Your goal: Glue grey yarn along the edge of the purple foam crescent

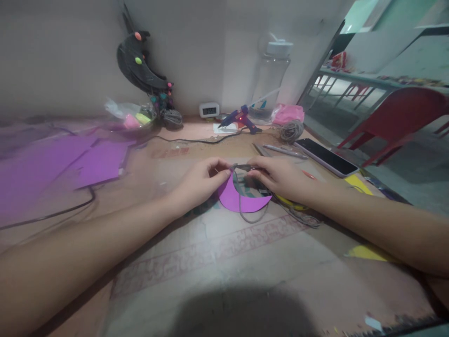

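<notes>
A purple crescent-shaped paper cutout (234, 200) hangs just over the table, its upper tip pinched between the thumb and fingers of my left hand (209, 177). Grey yarn (249, 221) loops down from that tip across the cutout's face and trails to the right. My right hand (277, 175) is closed close to the same tip, gripping a dark grey strand that runs between the two hands. It looks like yarn, though blur hides its detail. More yarn ends (308, 220) lie under my right wrist.
Purple paper sheets (101, 164) lie at left near a black cord. A glue gun (242, 120) with a red light, small clock (209, 110), clear bottle (271, 79) and yarn ball (292, 130) stand along the back. A phone (326, 157) and pen (285, 151) lie at right.
</notes>
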Demonstrator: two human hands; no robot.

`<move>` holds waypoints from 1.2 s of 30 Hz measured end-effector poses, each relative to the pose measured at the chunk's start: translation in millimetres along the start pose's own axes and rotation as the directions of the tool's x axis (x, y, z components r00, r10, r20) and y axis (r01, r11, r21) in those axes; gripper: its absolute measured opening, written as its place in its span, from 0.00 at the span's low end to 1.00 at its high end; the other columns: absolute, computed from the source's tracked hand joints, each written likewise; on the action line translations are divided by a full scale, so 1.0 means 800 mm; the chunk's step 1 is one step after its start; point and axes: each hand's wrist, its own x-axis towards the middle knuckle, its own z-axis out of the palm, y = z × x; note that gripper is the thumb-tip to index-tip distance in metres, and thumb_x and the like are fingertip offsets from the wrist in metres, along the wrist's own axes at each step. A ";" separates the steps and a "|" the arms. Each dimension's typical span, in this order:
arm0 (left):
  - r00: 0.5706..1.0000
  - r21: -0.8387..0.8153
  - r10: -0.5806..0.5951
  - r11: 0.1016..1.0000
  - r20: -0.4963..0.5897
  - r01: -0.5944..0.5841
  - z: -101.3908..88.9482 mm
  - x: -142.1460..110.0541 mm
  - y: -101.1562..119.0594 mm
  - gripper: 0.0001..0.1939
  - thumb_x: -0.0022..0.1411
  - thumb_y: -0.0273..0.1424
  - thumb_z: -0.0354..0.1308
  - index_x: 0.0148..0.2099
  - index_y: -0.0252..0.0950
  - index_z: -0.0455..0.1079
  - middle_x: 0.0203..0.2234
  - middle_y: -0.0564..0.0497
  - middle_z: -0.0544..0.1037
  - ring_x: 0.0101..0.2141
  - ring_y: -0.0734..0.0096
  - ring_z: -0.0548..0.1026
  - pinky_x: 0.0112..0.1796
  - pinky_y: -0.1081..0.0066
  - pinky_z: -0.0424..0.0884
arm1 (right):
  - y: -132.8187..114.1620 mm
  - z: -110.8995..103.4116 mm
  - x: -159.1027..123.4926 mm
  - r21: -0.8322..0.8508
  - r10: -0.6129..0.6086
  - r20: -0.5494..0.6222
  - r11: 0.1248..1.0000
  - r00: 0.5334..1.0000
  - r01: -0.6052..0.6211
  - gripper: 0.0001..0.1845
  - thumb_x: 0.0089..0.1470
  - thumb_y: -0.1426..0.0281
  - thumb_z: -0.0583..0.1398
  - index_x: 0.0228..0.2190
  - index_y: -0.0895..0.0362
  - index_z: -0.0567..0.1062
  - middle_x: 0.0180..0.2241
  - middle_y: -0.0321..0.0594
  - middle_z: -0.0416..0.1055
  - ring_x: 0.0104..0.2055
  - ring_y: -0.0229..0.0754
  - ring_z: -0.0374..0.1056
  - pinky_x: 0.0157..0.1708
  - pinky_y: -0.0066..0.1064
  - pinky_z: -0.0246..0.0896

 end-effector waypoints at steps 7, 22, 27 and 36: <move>1.000 -0.020 0.011 1.000 -0.011 -0.011 0.001 0.001 0.002 0.11 0.61 0.36 0.57 0.42 0.36 0.73 0.32 0.50 0.78 0.28 0.73 0.71 0.28 0.73 0.66 | 0.000 0.001 0.001 0.009 0.005 -0.019 1.000 1.000 -0.005 0.14 0.61 0.61 0.55 0.37 0.57 0.75 0.29 0.40 0.74 0.29 0.39 0.64 0.29 0.28 0.48; 1.000 -0.063 -0.024 0.998 -0.004 0.023 0.000 0.003 -0.001 0.11 0.60 0.37 0.58 0.42 0.36 0.73 0.31 0.51 0.77 0.26 0.74 0.71 0.27 0.73 0.66 | 0.003 0.003 0.000 -0.006 -0.005 -0.034 1.000 0.999 0.005 0.14 0.62 0.61 0.54 0.38 0.57 0.75 0.29 0.39 0.73 0.29 0.40 0.64 0.29 0.28 0.49; 1.000 -0.060 -0.010 0.998 0.001 0.010 0.000 0.001 0.003 0.10 0.60 0.36 0.58 0.41 0.36 0.73 0.31 0.51 0.77 0.26 0.74 0.71 0.27 0.74 0.66 | 0.002 0.001 -0.001 -0.011 0.002 -0.013 1.000 1.000 -0.002 0.14 0.62 0.61 0.54 0.38 0.56 0.75 0.29 0.40 0.74 0.29 0.40 0.64 0.29 0.28 0.48; 1.000 -0.077 -0.020 0.997 0.013 0.021 0.000 0.002 -0.003 0.10 0.60 0.37 0.58 0.41 0.37 0.72 0.30 0.52 0.76 0.26 0.74 0.70 0.26 0.74 0.65 | 0.001 0.001 -0.001 -0.029 -0.002 -0.007 1.000 1.000 0.002 0.15 0.62 0.61 0.54 0.39 0.56 0.75 0.29 0.40 0.74 0.28 0.39 0.63 0.29 0.28 0.48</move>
